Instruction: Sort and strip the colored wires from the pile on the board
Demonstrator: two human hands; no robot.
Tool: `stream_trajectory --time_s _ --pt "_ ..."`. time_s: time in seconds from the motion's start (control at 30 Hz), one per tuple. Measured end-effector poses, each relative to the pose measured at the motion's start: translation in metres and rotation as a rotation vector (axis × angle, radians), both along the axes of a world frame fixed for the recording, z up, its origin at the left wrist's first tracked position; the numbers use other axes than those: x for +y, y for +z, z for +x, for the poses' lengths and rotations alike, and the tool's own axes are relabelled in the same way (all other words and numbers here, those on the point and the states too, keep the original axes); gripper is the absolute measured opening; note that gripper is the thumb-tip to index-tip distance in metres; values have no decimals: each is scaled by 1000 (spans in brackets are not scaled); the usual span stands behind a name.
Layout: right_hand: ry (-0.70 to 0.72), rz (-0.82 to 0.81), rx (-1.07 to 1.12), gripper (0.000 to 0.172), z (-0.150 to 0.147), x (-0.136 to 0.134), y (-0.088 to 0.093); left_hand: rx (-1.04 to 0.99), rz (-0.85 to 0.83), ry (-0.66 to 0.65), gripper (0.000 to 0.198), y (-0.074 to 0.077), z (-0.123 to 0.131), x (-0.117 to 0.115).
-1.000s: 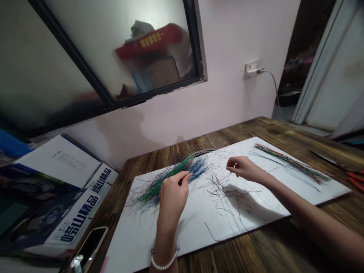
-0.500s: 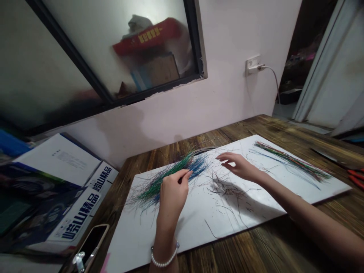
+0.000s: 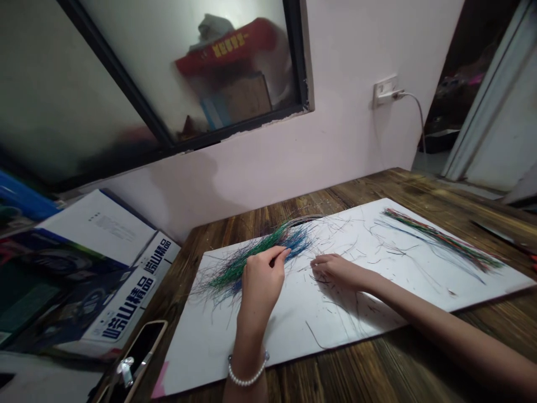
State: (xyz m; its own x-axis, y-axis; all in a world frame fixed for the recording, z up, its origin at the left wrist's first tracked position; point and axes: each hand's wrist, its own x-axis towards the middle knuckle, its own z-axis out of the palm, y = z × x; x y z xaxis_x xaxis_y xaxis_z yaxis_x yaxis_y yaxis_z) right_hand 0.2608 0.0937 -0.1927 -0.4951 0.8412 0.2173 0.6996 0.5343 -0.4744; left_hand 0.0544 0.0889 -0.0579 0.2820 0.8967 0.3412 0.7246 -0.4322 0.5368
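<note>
My left hand [image 3: 263,277], with a pearl bracelet at its wrist, is closed in a pinch just in front of a pile of thin green wires [image 3: 247,263] and blue wires [image 3: 298,240]. Whatever lies between its fingertips is too fine to make out. Down near the white board [image 3: 289,341], my right hand [image 3: 338,271] has its fingers curled together above loose dark wire strands [image 3: 323,282]. Its fingertips are close to the board, and any strand in them cannot be made out.
A bundle of orange and green wires [image 3: 444,238] lies on the board's right part. Further right is a dark blade-like tool [image 3: 495,235]. At left, a phone [image 3: 145,341] lies near printed boxes [image 3: 121,302]. A plugged socket [image 3: 385,92] sits on the wall.
My right hand has come down and left towards the loose strands, its fingers drawing together. My left hand stays pinched beside the wire pile. The whole view has shifted slightly.
</note>
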Motion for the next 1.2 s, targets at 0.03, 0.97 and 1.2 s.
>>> stream_trajectory --time_s 0.03,0.97,1.2 --pt "-18 8 -12 18 0 1 -2 -1 0 0 18 0 0 0" --pt "270 126 -420 18 -50 33 11 -169 47 61 17 6 -14 1" --pt "241 13 -399 20 -55 39 5 -272 10 25 17 6 -15 5"
